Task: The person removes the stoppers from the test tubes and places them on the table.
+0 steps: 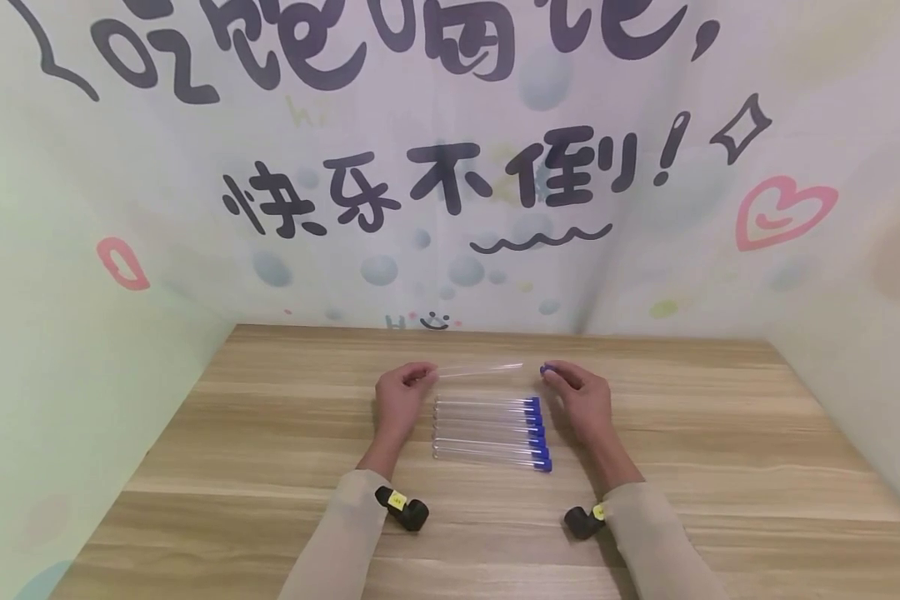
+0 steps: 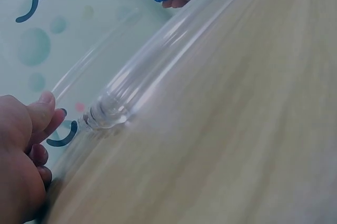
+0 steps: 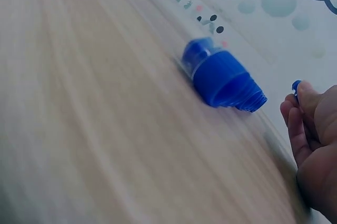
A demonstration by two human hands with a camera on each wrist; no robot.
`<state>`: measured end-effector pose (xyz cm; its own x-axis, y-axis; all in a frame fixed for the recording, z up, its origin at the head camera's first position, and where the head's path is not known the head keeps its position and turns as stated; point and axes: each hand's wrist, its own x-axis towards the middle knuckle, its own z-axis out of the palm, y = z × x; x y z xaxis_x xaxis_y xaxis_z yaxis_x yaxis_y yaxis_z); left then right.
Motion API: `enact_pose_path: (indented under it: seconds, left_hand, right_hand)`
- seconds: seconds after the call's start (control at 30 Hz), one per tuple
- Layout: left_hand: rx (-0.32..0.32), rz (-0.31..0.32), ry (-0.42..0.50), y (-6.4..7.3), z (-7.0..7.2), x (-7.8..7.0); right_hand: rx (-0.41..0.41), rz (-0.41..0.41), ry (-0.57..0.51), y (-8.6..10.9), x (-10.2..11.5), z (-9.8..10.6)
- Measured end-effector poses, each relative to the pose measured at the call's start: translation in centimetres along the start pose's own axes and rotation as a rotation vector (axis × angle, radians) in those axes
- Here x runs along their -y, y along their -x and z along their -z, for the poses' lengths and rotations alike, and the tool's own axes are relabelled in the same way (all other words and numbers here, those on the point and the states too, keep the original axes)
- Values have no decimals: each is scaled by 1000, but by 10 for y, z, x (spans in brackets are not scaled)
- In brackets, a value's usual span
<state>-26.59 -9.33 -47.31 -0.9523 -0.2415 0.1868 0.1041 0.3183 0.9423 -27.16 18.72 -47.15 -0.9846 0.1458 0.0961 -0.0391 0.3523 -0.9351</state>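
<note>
My left hand [image 1: 401, 398] pinches a clear test tube [image 1: 483, 369] by its left end, its capless right end pointing toward my right hand. Between the thumb and fingers of my right hand [image 1: 583, 398] is a small blue cap [image 1: 546, 368], a short gap away from the tube. Nearer to me, several clear test tubes [image 1: 483, 429] lie side by side in a row, their blue caps [image 1: 540, 433] all on the right. In the left wrist view the held tube [image 2: 89, 63] slants upward beyond the row. The right wrist view shows the pinched blue cap [image 3: 296, 85].
The wood-grain table [image 1: 270, 467] ends at a printed cloth wall [image 1: 330, 292] behind the hands, and pale walls rise at both sides. A small black wrist camera [image 1: 412, 514] sits at the left sleeve, another black camera [image 1: 581, 523] at the right one.
</note>
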Motion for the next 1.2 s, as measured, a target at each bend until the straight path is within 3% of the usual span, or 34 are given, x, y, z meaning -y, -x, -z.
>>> enact_pose_path:
  seconds: [0.4, 0.83, 1.2]
  left_hand:
    - [-5, -6, -65, -3, -4, 4]
    - [-13, -13, -176, -8, -12, 4]
    - [-20, -47, -344, -14, -18, 2]
  right_hand:
    - [-29, 120, 191, -8, -8, -4]
    - [24, 32, 285, -13, -3, -3]
    - [44, 45, 317, -15, -2, -4]
